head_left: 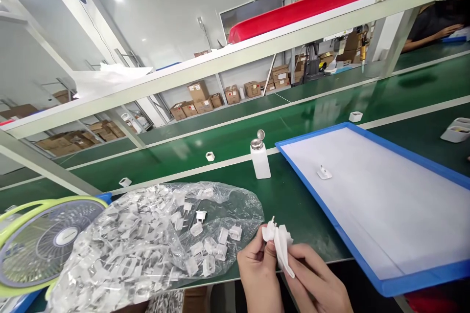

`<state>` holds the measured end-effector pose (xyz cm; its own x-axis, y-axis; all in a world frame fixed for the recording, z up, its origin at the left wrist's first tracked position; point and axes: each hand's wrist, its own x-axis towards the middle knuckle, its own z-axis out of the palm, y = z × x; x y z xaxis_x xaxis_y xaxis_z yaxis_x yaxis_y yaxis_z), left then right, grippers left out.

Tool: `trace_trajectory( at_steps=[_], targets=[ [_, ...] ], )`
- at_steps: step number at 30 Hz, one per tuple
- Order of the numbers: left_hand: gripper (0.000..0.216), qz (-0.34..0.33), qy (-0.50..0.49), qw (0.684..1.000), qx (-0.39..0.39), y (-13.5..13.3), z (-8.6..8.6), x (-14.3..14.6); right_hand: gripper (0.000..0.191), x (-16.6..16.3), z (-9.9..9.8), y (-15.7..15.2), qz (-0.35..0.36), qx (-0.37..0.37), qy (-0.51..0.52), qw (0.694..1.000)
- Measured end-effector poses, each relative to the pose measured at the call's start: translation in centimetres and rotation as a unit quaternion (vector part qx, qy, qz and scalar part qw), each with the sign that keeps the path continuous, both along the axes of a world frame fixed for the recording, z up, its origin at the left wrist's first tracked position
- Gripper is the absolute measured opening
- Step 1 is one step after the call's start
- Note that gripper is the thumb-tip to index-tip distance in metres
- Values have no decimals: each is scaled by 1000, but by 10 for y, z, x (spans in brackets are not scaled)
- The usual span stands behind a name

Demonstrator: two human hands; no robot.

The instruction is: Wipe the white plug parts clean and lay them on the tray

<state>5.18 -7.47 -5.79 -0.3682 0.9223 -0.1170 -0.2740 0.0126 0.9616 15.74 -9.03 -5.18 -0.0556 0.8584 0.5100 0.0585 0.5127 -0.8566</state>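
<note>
Pinched in the fingers of my left hand (259, 264) is a small white plug part (269, 229) with its pins pointing up. My right hand (317, 274) grips a folded white cloth (282, 249), which touches the plug part's side. Both hands are held over the front edge of the green bench. Left of them lies a clear plastic bag (125, 249) full of white plug parts, several of them loose near its mouth. To the right, a single plug part (324, 172) rests on a white tray with a blue rim (330, 220).
A white pump bottle (260, 161) with its metal lid raised stands behind my hands. At far left is a green-rimmed fan (51, 242). Small white pieces (210, 156) sit along the conveyor. A red tray (304, 7) lies on the overhead shelf. Another person works at far right.
</note>
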Motion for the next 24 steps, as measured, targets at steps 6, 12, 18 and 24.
trace_trajectory(
  at_steps=[6, 12, 18, 24],
  targets=[
    [41, 0, -56, 998, -2, -5, 7, 2, 62, 17, 8, 15, 71, 129, -122, 982],
    [31, -21, 36, 999, 5, -9, 26, 2, 59, 21, 12, 21, 83, 128, -154, 976],
    [37, 14, -33, 999, -5, -10, 29, 6, 60, 19, 9, 15, 42, 126, -159, 978],
    [41, 58, -99, 993, 21, -10, 31, 10, 33, 25, 7, 13, 23, 10, -76, 997]
  ],
)
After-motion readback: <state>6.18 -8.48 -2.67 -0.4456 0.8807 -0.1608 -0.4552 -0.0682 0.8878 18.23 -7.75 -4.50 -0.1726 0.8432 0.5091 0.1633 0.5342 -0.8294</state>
